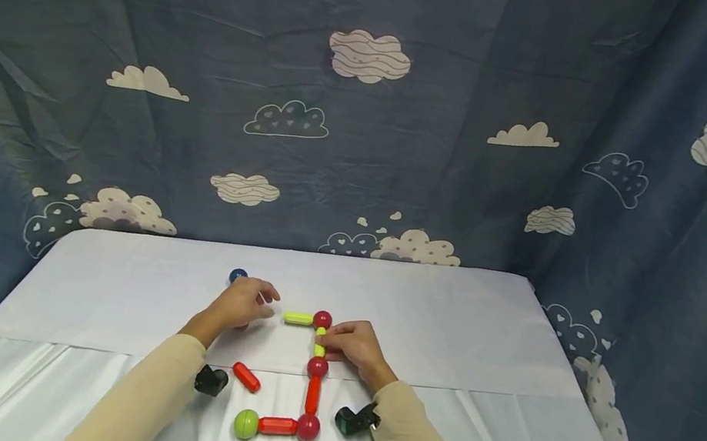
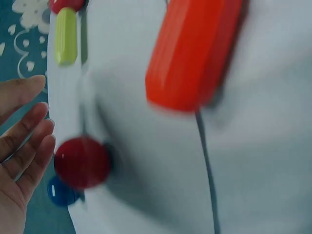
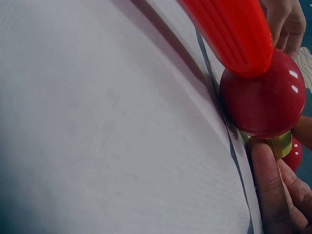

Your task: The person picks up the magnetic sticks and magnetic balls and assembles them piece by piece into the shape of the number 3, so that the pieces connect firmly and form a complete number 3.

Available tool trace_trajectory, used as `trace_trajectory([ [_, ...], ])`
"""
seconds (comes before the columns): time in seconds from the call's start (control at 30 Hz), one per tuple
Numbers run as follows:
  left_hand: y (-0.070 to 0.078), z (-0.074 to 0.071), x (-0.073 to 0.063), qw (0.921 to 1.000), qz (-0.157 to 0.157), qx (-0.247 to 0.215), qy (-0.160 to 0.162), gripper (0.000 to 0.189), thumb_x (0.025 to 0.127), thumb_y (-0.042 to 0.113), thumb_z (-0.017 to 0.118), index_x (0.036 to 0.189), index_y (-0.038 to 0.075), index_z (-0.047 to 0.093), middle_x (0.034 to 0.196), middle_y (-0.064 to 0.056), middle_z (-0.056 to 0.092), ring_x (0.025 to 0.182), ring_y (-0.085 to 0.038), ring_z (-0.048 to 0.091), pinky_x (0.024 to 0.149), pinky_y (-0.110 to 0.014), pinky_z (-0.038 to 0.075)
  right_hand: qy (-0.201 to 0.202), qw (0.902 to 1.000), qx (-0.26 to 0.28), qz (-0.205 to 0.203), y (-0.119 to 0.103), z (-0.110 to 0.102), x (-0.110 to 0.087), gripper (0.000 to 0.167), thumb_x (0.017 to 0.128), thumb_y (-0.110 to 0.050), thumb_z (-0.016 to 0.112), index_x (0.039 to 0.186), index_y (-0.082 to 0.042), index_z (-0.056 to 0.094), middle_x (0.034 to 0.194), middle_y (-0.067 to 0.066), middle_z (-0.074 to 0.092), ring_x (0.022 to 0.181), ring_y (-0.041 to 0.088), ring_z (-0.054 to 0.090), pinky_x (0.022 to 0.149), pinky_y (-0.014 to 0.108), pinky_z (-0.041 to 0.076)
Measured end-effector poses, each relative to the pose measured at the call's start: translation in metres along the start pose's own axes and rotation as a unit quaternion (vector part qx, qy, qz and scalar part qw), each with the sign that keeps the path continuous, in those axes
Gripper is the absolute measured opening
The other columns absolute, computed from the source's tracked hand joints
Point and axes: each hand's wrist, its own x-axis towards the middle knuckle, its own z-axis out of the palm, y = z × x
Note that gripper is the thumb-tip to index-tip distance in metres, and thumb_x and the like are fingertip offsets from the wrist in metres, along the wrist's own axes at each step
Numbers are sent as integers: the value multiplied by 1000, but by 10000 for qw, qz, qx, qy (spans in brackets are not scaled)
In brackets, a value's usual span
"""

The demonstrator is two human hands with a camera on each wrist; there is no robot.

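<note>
Fingers of my right hand pinch a short yellow rod between two red balls, the upper one and the lower one. A second yellow rod points left from the upper ball. Below, a red rod runs to a red corner ball; another red rod joins that to a green ball. My left hand is held left of the yellow rod, its fingers loose. Near it in the left wrist view lies a red ball, which the head view hides.
A blue ball lies just behind my left hand. One loose red rod rests between my forearms. White cloth covers the table, and a dark curtain with clouds hangs at the back and right.
</note>
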Motion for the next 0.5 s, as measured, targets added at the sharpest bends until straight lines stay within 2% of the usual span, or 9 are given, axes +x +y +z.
trace_trajectory([
  [0.23, -19, -14, -6, 9999, -91, -50, 49, 25, 85, 14, 72, 109, 7, 69, 98, -6, 64, 89, -20, 56, 78, -35, 50, 20, 10000, 55, -5, 2, -2, 2, 23, 76, -11, 81, 90, 3, 69, 73, 6, 66, 61, 12, 63, 59, 27, 55],
  [0.5, -36, -19, -15, 9997, -26, -251, 44, 28, 82, 16, 76, 108, 8, 70, 102, -7, 65, 90, -20, 56, 75, -35, 49, -20, 10000, 26, -27, 2, -1, 2, 23, 77, -11, 80, 91, 4, 69, 73, 6, 66, 62, 13, 63, 59, 28, 55],
])
